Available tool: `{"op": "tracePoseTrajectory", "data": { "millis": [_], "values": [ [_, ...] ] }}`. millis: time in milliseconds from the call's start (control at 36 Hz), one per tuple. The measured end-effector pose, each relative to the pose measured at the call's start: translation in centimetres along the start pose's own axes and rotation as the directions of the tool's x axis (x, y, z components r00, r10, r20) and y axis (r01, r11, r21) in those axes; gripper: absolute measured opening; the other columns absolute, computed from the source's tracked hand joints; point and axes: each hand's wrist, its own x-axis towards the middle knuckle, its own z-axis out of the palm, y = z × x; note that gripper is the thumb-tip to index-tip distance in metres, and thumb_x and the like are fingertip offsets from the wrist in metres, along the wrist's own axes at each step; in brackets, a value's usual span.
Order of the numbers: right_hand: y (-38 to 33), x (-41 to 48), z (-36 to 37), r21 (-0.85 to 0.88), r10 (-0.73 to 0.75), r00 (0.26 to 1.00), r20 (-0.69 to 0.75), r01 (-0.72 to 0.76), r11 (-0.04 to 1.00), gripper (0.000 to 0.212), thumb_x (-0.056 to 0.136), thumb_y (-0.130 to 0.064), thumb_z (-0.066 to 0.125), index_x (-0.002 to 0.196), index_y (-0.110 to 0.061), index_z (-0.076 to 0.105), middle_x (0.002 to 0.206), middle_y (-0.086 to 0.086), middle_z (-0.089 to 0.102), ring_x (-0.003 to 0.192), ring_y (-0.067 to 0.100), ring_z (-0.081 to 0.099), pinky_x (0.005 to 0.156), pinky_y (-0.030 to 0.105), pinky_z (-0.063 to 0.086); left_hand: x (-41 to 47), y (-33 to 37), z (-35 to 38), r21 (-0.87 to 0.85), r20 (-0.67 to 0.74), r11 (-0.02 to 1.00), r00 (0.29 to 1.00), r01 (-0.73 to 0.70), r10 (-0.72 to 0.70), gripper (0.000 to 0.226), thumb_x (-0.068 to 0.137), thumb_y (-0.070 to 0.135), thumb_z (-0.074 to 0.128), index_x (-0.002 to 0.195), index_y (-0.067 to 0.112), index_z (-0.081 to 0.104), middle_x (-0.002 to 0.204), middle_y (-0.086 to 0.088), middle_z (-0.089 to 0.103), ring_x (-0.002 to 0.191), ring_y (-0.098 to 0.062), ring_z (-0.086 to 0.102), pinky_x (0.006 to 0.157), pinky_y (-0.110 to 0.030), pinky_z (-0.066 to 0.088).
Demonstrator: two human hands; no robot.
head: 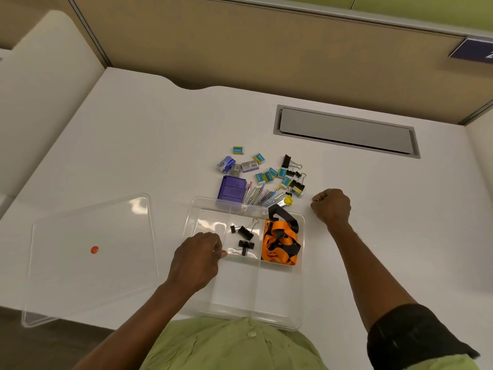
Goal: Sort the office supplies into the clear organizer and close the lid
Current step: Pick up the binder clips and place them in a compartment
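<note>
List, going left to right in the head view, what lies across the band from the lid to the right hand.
In order: clear lid → left hand → black binder clips in the organizer's middle compartment → orange lanyard in its right compartment → right hand.

The white tabletop (133, 156) lies open at the far left and along the right side, past the right hand (332, 206). A clear flat lid (80, 276) covers the near left, overhanging the near edge. Just beyond the far wall of the clear plastic organizer (302, 276), a purple plastic box (231, 189) and a heap of small blue boxes, black clips and metal strips (266, 177) crowd the way. The left hand (197, 257) hangs over the organizer's left compartment; an orange-and-black lanyard (280, 241) fills the right one
</note>
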Motion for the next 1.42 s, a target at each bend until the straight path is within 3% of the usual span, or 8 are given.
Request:
{"op": "tracePoseTrajectory", "data": {
  "millis": [278,500,667,833,1056,1139,1222,1417],
  "values": [
    [0.2,-1.7,-0.9,-0.055,0.005,0.999,-0.036,-0.007,0.998,0.003,0.075,-0.006,0.075,0.075,-0.009,0.074,0.075,0.004,0.069,0.074,0.025,0.067,0.066,0.028,0.048,-0.1,0.0,0.0,-0.007,-0.015,1.0,1.0,0.012,-0.012,0.014,0.091,0.037,0.07,0.084,0.028,0.063,0.082,0.011,0.065,0.076,-0.013,0.06,0.069,-0.034,0.054],
    [-4.2,-6.6,-4.8,0.135,-0.133,0.991,-0.026,0.136,0.981,0.011,0.078,-0.009,0.081,0.083,-0.018,0.08,0.074,0.0,0.076,0.072,0.019,0.075,0.074,0.042,0.064,-0.1,0.1,0.0,0.004,-0.01,1.0,1.0,0.019,-0.019,0.014,0.092,0.039,0.07,0.086,0.028,0.063,0.084,0.012,0.065,0.078,-0.013,0.06,0.07,-0.033,0.054],
    [-9.4,-14.0,-3.4,0.137,-0.456,0.865,0.209,0.436,0.89,0.016,0.078,-0.007,0.078,0.082,-0.022,0.078,0.085,-0.011,0.073,0.077,0.003,0.067,0.07,0.021,0.056,0.1,0.3,0.0,0.0,-0.005,1.0,1.0,0.003,-0.003,0.013,0.091,0.037,0.071,0.088,0.026,0.067,0.085,0.011,0.068,0.078,-0.013,0.062,0.069,-0.032,0.054],
    [-10.5,-16.6,1.7,0.026,-0.489,0.767,0.416,0.527,0.849,0.012,0.087,-0.022,0.077,0.099,-0.023,0.078,0.102,-0.004,0.072,0.087,0.005,0.059,0.087,0.032,0.057,0.1,0.3,-0.2,0.008,-0.012,1.0,1.0,0.004,-0.004,0.013,0.089,0.039,0.074,0.088,0.027,0.069,0.085,0.011,0.069,0.075,-0.012,0.063,0.068,-0.032,0.057],
    [-10.7,-10.0,-2.6,0.007,-0.443,0.891,0.102,0.445,0.896,0.008,0.088,-0.02,0.076,0.095,-0.022,0.078,0.097,-0.005,0.076,0.089,0.01,0.07,0.078,0.026,0.056,0.0,0.2,-0.3,-0.014,-0.012,1.0,1.0,0.006,-0.006,0.012,0.092,0.036,0.07,0.089,0.025,0.068,0.086,0.01,0.068,0.078,-0.013,0.062,0.067,-0.031,0.053],
    [-9.9,-3.8,-3.8,-0.077,-0.321,0.947,-0.002,0.32,0.944,0.018,0.083,-0.03,0.081,0.099,-0.025,0.075,0.099,-0.003,0.076,0.089,0.016,0.07,0.076,0.03,0.054,0.0,0.3,-0.2,-0.021,-0.012,1.0,1.0,0.006,-0.007,0.012,0.092,0.036,0.071,0.088,0.025,0.068,0.085,0.01,0.068,0.077,-0.012,0.061,0.067,-0.031,0.053],
    [-8.8,1.2,-3.2,-0.15,-0.179,0.978,0.11,0.195,0.969,0.046,0.074,-0.043,0.088,0.111,-0.025,0.069,0.109,0.003,0.073,0.1,0.022,0.068,0.081,0.033,0.051,0.1,0.2,-0.2,-0.029,-0.007,1.0,1.0,0.005,-0.005,0.012,0.091,0.035,0.072,0.088,0.024,0.068,0.085,0.01,0.069,0.077,-0.011,0.061,0.067,-0.03,0.052],
    [-7.9,5.1,-0.4,-0.311,-0.236,0.901,0.365,0.357,0.881,0.087,0.063,-0.052,0.093,0.138,-0.031,0.053,0.133,0.014,0.044,0.115,0.029,0.058,0.092,0.042,0.056,-0.2,0.1,-0.2,-0.057,-0.026,0.998,0.999,0.027,-0.029,0.012,0.09,0.033,0.074,0.084,0.024,0.067,0.08,0.011,0.066,0.073,-0.01,0.058,0.065,-0.028,0.05]
  ]
}}
